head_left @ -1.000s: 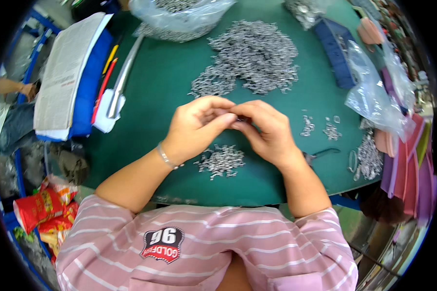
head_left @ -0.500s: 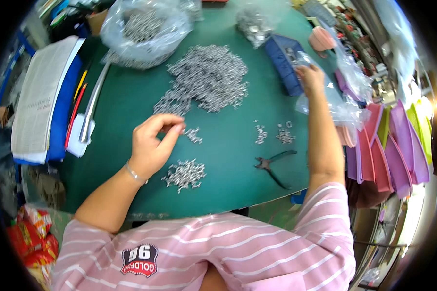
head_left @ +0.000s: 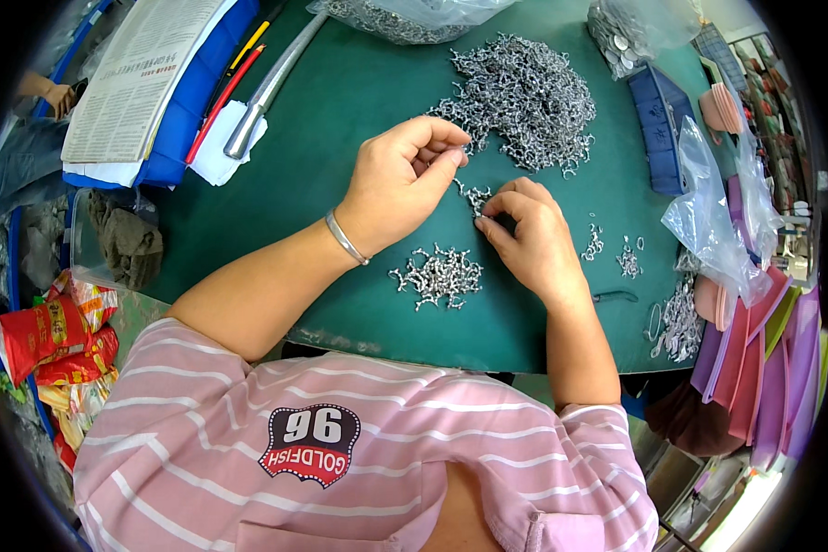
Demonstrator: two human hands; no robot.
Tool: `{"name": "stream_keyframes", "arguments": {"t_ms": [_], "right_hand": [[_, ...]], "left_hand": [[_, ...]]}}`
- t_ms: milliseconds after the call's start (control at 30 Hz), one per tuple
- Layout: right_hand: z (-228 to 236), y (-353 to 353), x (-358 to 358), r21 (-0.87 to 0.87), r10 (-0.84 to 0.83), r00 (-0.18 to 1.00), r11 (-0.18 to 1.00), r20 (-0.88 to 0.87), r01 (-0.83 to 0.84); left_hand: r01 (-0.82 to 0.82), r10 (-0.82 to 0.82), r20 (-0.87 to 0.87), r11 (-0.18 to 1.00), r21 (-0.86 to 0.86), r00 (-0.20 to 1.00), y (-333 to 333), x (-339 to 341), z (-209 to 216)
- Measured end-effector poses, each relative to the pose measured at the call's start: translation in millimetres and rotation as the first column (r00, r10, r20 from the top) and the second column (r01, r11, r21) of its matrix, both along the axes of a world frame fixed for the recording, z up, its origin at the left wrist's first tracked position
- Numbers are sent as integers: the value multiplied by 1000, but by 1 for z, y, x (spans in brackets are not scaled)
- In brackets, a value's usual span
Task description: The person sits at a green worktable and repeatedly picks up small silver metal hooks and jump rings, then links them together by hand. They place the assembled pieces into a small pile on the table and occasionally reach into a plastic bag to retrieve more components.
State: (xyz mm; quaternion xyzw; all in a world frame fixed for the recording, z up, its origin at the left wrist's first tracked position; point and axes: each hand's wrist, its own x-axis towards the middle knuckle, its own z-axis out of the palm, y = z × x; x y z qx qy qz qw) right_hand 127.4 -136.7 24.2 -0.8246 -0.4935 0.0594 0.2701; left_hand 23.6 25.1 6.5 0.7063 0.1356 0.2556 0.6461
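My left hand [head_left: 397,179], with a silver bangle at its wrist, is closed in a pinch near the big heap of small metal pieces [head_left: 534,106]. What its fingertips hold is too small to make out. Close by on the right, my right hand [head_left: 534,235] has thumb and fingers pinched at a little cluster of metal pieces [head_left: 472,195] on the green table [head_left: 340,285]. A smaller pile of silvery pieces [head_left: 440,278] lies below, between my forearms. Beside my right forearm shows one dark handle of the pliers [head_left: 615,296]; the rest is hidden.
On the right are two tiny groups of metal parts [head_left: 629,260], a silvery bundle [head_left: 681,322], a blue bin [head_left: 658,129] and clear plastic bags [head_left: 708,212]. At the left lie a tapered metal rod [head_left: 271,87], pencils [head_left: 225,106] and a newspaper [head_left: 138,83]. Another person's hand [head_left: 62,98] shows far left.
My right hand has come from the blue bin to the little cluster beside my left hand. The view has shifted, and my right forearm now covers most of the pliers.
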Motion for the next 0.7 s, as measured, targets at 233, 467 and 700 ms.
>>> {"name": "stream_keyframes", "arguments": {"t_ms": [233,467,700], "right_hand": [[-1,-4,12,125,-141,948,975,-286,183],[-16,-10,3,297,21,774,930,-633,218],[-20,-8,-3,476,156,775,855,-612,204]], "left_hand": [[42,-38,-58,997,59,998,-2,2,-3],[212,-230,-184,971,-113,956,-2,2,-9],[348,-424,-135,856,-382,895,-2,0,-3]]}}
